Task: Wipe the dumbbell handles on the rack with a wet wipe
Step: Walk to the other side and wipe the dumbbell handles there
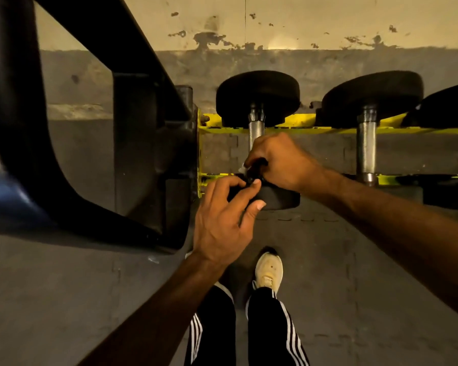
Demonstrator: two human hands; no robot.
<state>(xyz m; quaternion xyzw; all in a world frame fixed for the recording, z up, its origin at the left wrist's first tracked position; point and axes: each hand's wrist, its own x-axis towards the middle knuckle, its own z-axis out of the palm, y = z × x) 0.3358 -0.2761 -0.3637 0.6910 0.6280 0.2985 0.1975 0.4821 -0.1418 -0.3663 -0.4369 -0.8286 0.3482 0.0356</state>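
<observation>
White wipe [242,169] peeks from my right hand [278,162], which grips it tight round the handle [256,132]. My left hand [225,215] curls just beside it; holding what, I cannot tell. I should squeeze and twist.

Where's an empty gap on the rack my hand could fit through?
Widest: between the first dumbbell and second dumbbell handles, inside the yellow rails. Narrower: between the first dumbbell and the rack's left end. Crowded: the first dumbbell's near end, where left hand and right hand grip it.
</observation>
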